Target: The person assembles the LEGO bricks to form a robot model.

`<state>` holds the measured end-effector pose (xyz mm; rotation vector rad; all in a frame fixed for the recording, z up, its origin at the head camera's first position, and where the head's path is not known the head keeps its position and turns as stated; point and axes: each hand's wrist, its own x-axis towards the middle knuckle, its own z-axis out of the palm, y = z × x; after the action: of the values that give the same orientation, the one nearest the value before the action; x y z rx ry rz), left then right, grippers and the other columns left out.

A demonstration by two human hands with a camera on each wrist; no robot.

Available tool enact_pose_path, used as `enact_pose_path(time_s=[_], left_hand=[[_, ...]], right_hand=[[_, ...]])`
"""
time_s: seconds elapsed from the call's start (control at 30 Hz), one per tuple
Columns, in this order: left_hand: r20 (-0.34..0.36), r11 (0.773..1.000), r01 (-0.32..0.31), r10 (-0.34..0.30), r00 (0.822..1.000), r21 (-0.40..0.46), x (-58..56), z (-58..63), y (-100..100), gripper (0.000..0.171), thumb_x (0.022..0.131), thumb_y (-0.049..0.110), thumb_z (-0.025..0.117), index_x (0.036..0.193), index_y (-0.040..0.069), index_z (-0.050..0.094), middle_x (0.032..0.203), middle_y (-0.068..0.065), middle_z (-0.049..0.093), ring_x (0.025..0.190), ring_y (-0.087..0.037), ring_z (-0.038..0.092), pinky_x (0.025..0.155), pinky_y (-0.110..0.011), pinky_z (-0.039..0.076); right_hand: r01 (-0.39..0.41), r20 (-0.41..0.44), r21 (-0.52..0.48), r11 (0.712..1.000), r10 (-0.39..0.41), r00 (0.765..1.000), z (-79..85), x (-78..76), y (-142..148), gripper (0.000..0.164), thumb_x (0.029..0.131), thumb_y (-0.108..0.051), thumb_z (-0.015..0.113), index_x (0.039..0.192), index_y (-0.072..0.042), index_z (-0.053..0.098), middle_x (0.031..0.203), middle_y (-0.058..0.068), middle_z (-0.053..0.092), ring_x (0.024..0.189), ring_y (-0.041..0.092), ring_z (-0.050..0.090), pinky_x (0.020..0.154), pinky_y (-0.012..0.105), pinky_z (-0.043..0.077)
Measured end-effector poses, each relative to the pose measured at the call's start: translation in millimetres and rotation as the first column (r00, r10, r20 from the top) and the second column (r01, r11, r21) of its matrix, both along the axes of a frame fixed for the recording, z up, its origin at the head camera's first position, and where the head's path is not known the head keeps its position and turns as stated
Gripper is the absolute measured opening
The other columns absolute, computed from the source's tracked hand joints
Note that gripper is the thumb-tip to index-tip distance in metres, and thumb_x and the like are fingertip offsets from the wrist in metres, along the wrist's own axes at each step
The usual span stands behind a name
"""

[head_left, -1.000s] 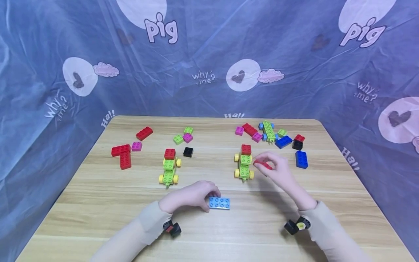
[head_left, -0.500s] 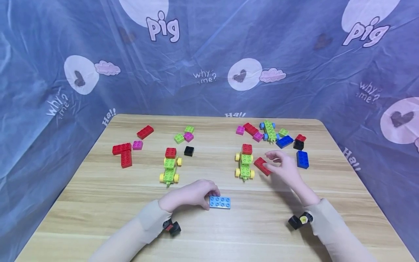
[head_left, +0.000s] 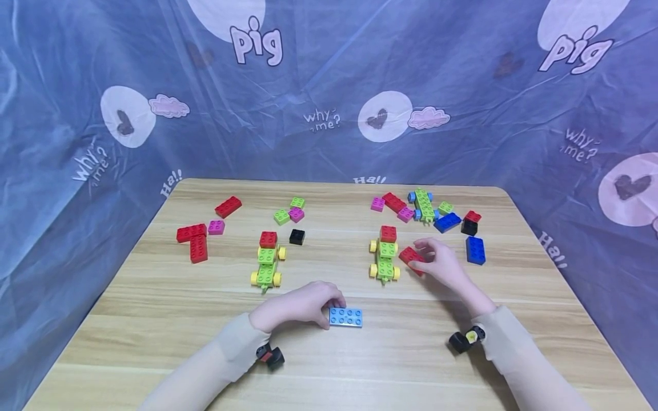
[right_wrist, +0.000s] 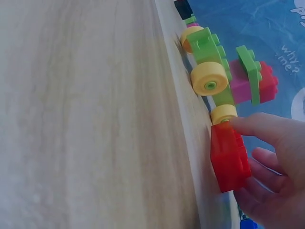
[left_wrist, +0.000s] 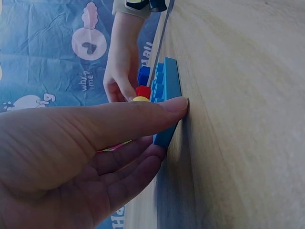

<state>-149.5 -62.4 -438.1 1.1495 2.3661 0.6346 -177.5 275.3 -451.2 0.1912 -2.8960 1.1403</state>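
Observation:
In the head view my left hand pinches the left end of a light-blue building block with two rows of studs. The left wrist view has the thumb on one side of this blue block and the fingers on the other. My right hand grips a red block lying studs up. Seen from the right wrist, its thumb is at one end of the red block, fingers curled by the other. Just left of it stands a green block car with yellow wheels and a red block on top.
A similar car stands further left, near a black block. Red blocks and a pink one lie at far left. At back right are a blue-wheeled green base and blue blocks.
The red block was tilted in my right fingers, then lay flat with the hand drawn slightly off it; now thumb and fingers close around it again. The left hand stays on the blue block.

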Motion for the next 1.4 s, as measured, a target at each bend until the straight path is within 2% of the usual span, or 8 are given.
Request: enact_pose_path(time_s=[0.2, 0.47, 0.73, 0.87, 1.17, 1.27, 1.4], left_hand=[[-0.003, 1.0, -0.001, 0.001, 1.0, 0.0, -0.2, -0.8, 0, 0.044, 0.067, 0.007, 0.083, 0.108, 0.009, 0.067, 0.102, 0.001, 0.066, 0.089, -0.007, 0.056, 0.086, -0.021, 0.047], [0.001, 1.0, -0.005, 0.005, 1.0, 0.004, 0.0, -0.9, 0, 0.044, 0.067, 0.006, 0.083, 0.108, 0.009, 0.067, 0.103, 0.001, 0.066, 0.09, -0.006, 0.056, 0.086, -0.021, 0.047], [0.012, 1.0, -0.008, 0.008, 1.0, 0.012, 0.6, 0.5, -1, 0.043, 0.068, 0.006, 0.083, 0.108, 0.009, 0.067, 0.102, 0.001, 0.066, 0.089, -0.007, 0.056, 0.085, -0.02, 0.047], [0.011, 1.0, -0.008, 0.008, 1.0, 0.007, 0.4, 0.5, 0, 0.044, 0.067, 0.006, 0.083, 0.108, 0.008, 0.067, 0.103, 0.0, 0.066, 0.091, -0.007, 0.057, 0.087, -0.021, 0.047], [0.002, 1.0, 0.002, -0.002, 1.0, 0.007, -0.2, 0.8, 0, 0.046, 0.066, 0.007, 0.084, 0.109, 0.008, 0.067, 0.104, 0.0, 0.067, 0.092, -0.008, 0.058, 0.089, -0.022, 0.047], [0.003, 1.0, 0.003, -0.003, 1.0, 0.01, -0.3, 1.3, -1, 0.047, 0.065, 0.007, 0.085, 0.109, 0.007, 0.067, 0.103, 0.0, 0.067, 0.092, -0.009, 0.058, 0.088, -0.022, 0.047], [0.005, 1.0, 0.005, -0.005, 1.0, 0.011, 0.1, 1.9, 0, 0.047, 0.065, 0.007, 0.085, 0.109, 0.007, 0.067, 0.103, 0.0, 0.067, 0.092, -0.009, 0.058, 0.088, -0.021, 0.048]], right_hand=[[-0.011, 0.039, 0.025, 1.0, 0.01, 0.999, -2.8, -2.3, -1, 0.058, 0.081, -0.024, 0.078, 0.126, 0.004, 0.054, 0.116, 0.025, 0.062, 0.103, 0.036, 0.061, 0.091, 0.051, 0.05], [0.003, 0.047, 0.053, 0.999, -0.006, 0.999, -3.7, -4.1, -4, 0.054, 0.08, -0.022, 0.077, 0.122, 0.005, 0.056, 0.109, 0.023, 0.064, 0.098, 0.033, 0.061, 0.088, 0.049, 0.05], [0.016, 0.055, 0.06, 0.998, -0.02, 0.998, -3.1, -4.1, -4, 0.052, 0.082, -0.02, 0.075, 0.123, 0.006, 0.056, 0.111, 0.025, 0.064, 0.099, 0.034, 0.061, 0.088, 0.049, 0.049], [0.035, 0.05, 0.048, 0.998, -0.037, 0.998, -0.3, -2.6, -4, 0.051, 0.082, -0.02, 0.075, 0.123, 0.005, 0.056, 0.111, 0.024, 0.064, 0.097, 0.033, 0.061, 0.085, 0.044, 0.05], [0.062, -0.089, -0.034, 0.998, -0.065, 0.994, 18.7, 1.8, -5, 0.04, 0.082, -0.011, 0.074, 0.117, 0.002, 0.061, 0.102, 0.02, 0.066, 0.088, 0.028, 0.06, 0.069, 0.021, 0.048], [0.07, -0.133, -0.037, 0.997, -0.074, 0.988, 27.5, 4.2, -6, 0.042, 0.082, -0.013, 0.074, 0.118, 0.002, 0.061, 0.105, 0.022, 0.066, 0.088, 0.03, 0.061, 0.067, 0.018, 0.047], [0.067, -0.151, -0.056, 0.996, -0.075, 0.986, 37.8, 8.3, -10, 0.045, 0.083, -0.016, 0.074, 0.122, 0.002, 0.06, 0.111, 0.023, 0.065, 0.092, 0.032, 0.062, 0.07, 0.013, 0.046]])
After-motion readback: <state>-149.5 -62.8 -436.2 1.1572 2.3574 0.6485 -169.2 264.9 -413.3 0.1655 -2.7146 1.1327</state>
